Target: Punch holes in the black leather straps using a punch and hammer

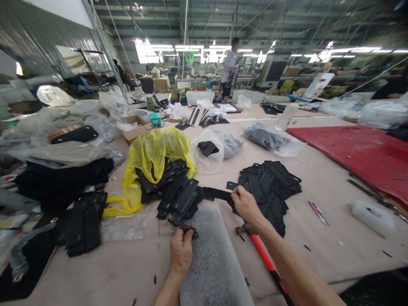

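Note:
My left hand (181, 251) is closed on a small dark tool (183, 225), held over the far end of a grey slab (210, 259); its exact kind is hard to make out. My right hand (246, 205) pinches one end of a black fabric strip (218, 193). The strip's other end reaches left to a heap of black strap pieces (183, 197) spilling out of a yellow plastic bag (159, 142). Just beyond my right hand lies a second pile of black pieces (266, 182). A hammer (263, 253) with a red and black handle rests under my right forearm.
Pink-handled snips (318, 212) and a clear plastic roll (372, 219) lie to the right, near a red board (357, 148). Clear bags of dark pieces (270, 138) sit farther back. Black stacked parts (86, 223) crowd the left. A person (228, 70) stands in the background.

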`<move>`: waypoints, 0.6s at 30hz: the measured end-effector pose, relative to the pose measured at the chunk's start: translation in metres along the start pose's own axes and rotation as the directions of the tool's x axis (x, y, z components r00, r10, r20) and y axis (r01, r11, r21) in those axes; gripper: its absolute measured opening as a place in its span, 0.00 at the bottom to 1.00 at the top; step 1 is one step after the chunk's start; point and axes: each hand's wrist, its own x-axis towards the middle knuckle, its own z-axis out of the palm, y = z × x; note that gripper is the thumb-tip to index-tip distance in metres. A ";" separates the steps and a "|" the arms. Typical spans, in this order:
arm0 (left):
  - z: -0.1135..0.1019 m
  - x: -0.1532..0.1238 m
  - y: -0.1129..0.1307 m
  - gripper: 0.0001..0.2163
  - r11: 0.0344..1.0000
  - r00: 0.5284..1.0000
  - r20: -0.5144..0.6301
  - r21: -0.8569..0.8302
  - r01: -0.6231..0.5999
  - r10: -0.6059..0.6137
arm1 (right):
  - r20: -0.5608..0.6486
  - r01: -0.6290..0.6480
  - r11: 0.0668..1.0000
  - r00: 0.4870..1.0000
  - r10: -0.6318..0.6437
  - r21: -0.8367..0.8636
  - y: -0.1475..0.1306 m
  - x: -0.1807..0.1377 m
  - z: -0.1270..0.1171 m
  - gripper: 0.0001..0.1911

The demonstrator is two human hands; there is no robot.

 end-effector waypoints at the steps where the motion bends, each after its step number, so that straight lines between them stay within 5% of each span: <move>1: 0.000 0.000 0.000 0.13 1.000 1.000 0.001 -0.006 0.006 -0.006 | -0.041 0.039 0.999 0.998 -0.038 0.030 0.005 -0.011 -0.019 0.11; 4: 0.000 -0.001 0.001 0.12 1.000 1.000 -0.002 -0.004 0.016 -0.016 | -0.163 0.202 0.966 0.971 -0.177 0.159 0.010 -0.039 -0.075 0.12; 6: -0.001 0.000 0.003 0.12 1.000 1.000 0.002 0.007 0.016 -0.016 | -0.075 0.284 0.939 0.959 -0.274 0.196 0.002 -0.048 -0.095 0.11; 8: -0.001 0.000 0.004 0.12 1.000 1.000 0.011 0.017 0.012 -0.013 | 0.103 0.353 0.902 0.916 -0.387 0.247 -0.013 -0.049 -0.090 0.09; 10: -0.001 0.000 0.004 0.13 0.999 1.000 0.015 0.033 0.008 -0.009 | 0.246 0.409 0.862 0.840 -0.484 0.300 -0.029 -0.047 -0.061 0.08; 14: -0.001 0.000 0.003 0.13 0.997 1.000 0.002 0.082 -0.008 0.008 | 0.316 0.518 0.828 0.765 -0.561 0.217 -0.050 -0.042 0.027 0.13; 18: -0.001 0.001 0.003 0.12 0.996 1.000 -0.003 0.088 -0.025 0.025 | 0.167 0.529 0.833 0.818 -0.551 0.160 -0.041 -0.058 0.076 0.27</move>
